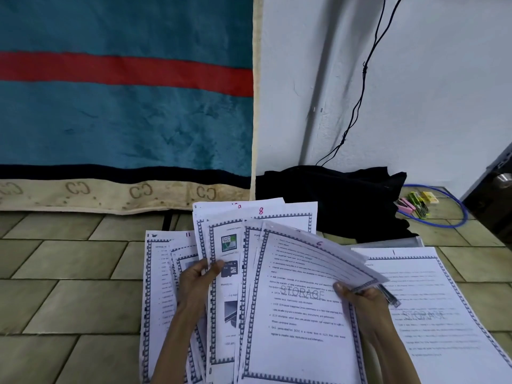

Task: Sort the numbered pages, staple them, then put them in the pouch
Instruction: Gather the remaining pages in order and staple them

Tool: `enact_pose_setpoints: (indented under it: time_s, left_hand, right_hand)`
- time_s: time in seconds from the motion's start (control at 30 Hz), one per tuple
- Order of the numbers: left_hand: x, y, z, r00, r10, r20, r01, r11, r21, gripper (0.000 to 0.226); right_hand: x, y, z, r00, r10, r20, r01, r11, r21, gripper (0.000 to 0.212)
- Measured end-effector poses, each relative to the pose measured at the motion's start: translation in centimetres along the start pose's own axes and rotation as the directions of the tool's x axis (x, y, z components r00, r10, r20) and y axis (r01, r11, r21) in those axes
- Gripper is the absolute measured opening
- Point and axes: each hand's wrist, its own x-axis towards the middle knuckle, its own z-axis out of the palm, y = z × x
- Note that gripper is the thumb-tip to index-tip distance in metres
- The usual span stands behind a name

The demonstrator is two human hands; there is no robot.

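Head view showed my right hand [360, 303] pinching the curled right edge of page 6 [299, 289], thumb on top, a dark pen-like object [389, 295] apparently caught in the same grasp. My left hand [198, 281] was clenched on the fanned pages [219, 273] just left of that grip, thumb across the picture sheet; pages 8 and 11 showed behind it. Right of the grip lay page 1 [432, 314], flat on the tiled floor [69, 300]. Beyond the fan sat a black cloth bundle [332, 198], and staplers [415, 205] lay well off to the far right. I could not tell which item was the pouch. I judged the loose fan might slip from the left thumb and scramble the order, or the bent sheet crease.
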Motion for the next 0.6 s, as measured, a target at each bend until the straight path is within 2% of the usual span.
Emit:
enact_pose_setpoints:
  time_s: [0.17, 0.3, 0.5, 0.6]
  left_hand:
    - [0.14, 0.01, 0.17, 1.000, -0.006, -0.019, 0.006, 1.000, -0.006, 0.028]
    - [0.01, 0.18, 0.34, 0.999, -0.018, -0.030, 0.017, 0.999, -0.031, 0.028]
    - [-0.08, -0.05, 0.40, 0.995, -0.016, -0.103, 0.013, 0.999, -0.033, 0.012]
    - [-0.16, -0.15, 0.39, 0.993, -0.032, -0.116, 0.027, 0.998, -0.049, 0.010]
  right_hand:
    - [-0.20, -0.19, 0.18, 1.000, -0.011, 0.025, 0.011, 1.000, 0.000, 0.033]
    - [-0.40, -0.66, 0.20, 0.999, -0.004, 0.051, 0.004, 1.000, -0.001, 0.025]
    - [-0.48, -0.65, 0.19, 0.994, 0.007, 0.111, -0.009, 1.000, 0.015, 0.027]
    - [-0.32, -0.53, 0.17, 0.986, 0.029, 0.163, -0.039, 0.997, 0.064, 0.036]
